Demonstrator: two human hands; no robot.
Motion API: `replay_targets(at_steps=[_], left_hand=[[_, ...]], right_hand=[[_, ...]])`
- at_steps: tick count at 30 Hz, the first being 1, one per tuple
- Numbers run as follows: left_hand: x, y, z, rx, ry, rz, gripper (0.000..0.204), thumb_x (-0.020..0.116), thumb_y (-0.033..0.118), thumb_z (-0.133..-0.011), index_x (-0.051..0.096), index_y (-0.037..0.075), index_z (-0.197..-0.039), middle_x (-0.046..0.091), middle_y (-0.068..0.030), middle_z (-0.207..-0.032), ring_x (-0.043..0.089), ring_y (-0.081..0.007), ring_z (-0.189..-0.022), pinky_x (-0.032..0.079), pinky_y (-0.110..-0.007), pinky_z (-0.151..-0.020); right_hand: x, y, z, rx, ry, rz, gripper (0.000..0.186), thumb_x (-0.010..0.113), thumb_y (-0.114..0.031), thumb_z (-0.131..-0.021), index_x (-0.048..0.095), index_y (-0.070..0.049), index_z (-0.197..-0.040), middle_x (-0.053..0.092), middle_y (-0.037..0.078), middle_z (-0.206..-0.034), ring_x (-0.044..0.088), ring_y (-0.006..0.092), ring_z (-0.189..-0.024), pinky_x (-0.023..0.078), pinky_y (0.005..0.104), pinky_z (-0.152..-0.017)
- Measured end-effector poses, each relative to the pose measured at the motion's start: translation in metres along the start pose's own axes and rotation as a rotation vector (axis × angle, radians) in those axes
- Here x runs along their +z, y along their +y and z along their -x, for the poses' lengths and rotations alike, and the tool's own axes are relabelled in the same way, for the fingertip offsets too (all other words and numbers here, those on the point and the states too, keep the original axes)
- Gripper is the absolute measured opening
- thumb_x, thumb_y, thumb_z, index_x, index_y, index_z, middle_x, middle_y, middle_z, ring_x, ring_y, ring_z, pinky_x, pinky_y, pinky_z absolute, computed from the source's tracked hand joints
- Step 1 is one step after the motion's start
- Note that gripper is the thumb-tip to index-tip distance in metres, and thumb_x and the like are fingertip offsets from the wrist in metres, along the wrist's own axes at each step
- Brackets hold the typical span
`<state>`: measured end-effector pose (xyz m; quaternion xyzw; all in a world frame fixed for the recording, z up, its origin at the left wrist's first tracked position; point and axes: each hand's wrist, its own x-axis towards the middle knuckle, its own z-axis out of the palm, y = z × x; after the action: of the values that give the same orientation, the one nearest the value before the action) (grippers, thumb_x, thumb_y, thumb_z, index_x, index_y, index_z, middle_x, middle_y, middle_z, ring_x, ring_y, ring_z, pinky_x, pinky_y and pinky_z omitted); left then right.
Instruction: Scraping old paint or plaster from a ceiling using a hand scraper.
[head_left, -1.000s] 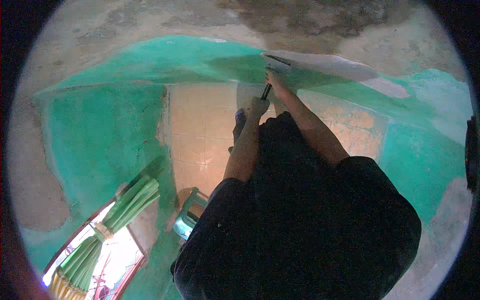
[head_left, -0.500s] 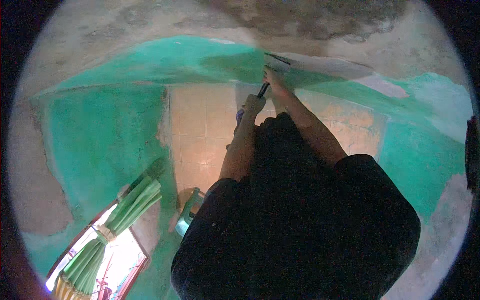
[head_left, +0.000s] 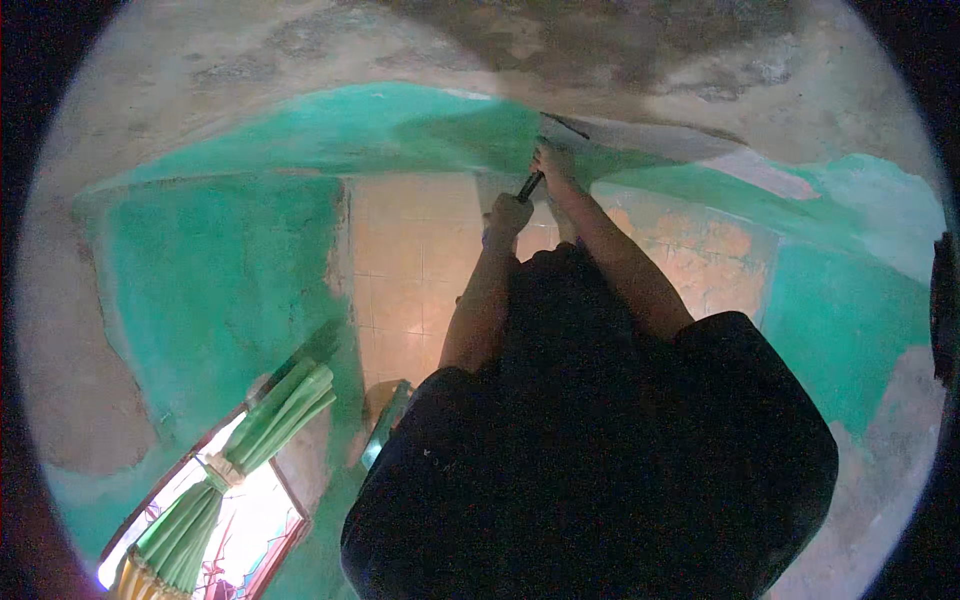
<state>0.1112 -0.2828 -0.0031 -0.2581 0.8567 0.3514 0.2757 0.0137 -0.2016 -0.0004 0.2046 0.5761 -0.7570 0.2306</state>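
With both hands I hold a long-handled scraper [head_left: 530,186] with a black shaft, raised against the wall. My right hand [head_left: 552,160] is closed around the upper part, just below the head. Lower down, my left hand [head_left: 510,212] wraps the shaft. The scraper's wide, thin dark edge lies at the border between green paint [head_left: 460,125] and a bare grey strip [head_left: 670,140]. How firmly it touches the wall cannot be made out. Most of the shaft below my left hand is hidden by my arm.
Grey, patchy plaster [head_left: 300,50] spreads above the green band. Below are pale orange tiles [head_left: 390,230] and a green wall section [head_left: 220,260]. At lower left, a tied green curtain [head_left: 180,535] hangs across a bright window. A greenish plastic stool [head_left: 385,430] shows partly beside my sleeve.
The view has shifted slightly, so the wall and window appear a little lower and further right. Both hands keep their grip, and less of the shaft below my left hand shows.
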Motion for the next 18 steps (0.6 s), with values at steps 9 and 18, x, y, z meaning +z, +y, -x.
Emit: replay_targets(at_steps=[9,18], left_hand=[[0.001,0.002,-0.007,0.002,0.120,0.042,0.032,0.054,0.026,-0.066,0.056,-0.003,-0.079,0.057,-0.0240,-0.081,0.055,-0.0382,-0.083,0.043,-0.045,-0.070],[0.006,-0.002,-0.006,0.127,0.041,0.045,0.033,0.056,0.033,-0.068,0.056,0.001,-0.058,0.057,-0.0156,-0.059,0.058,-0.0254,-0.054,0.043,-0.038,-0.051]], right_hand=[[-0.012,-0.008,0.003,-0.149,-0.166,-0.101,0.016,0.047,-0.022,-0.081,0.041,-0.009,-0.073,0.041,0.002,-0.066,0.042,0.0133,-0.055,0.035,0.0276,-0.051],[-0.003,-0.034,0.034,0.112,0.080,-0.021,0.024,0.047,-0.028,-0.081,0.046,-0.006,-0.090,0.041,0.006,-0.077,0.043,0.0146,-0.066,0.038,0.0253,-0.061]])
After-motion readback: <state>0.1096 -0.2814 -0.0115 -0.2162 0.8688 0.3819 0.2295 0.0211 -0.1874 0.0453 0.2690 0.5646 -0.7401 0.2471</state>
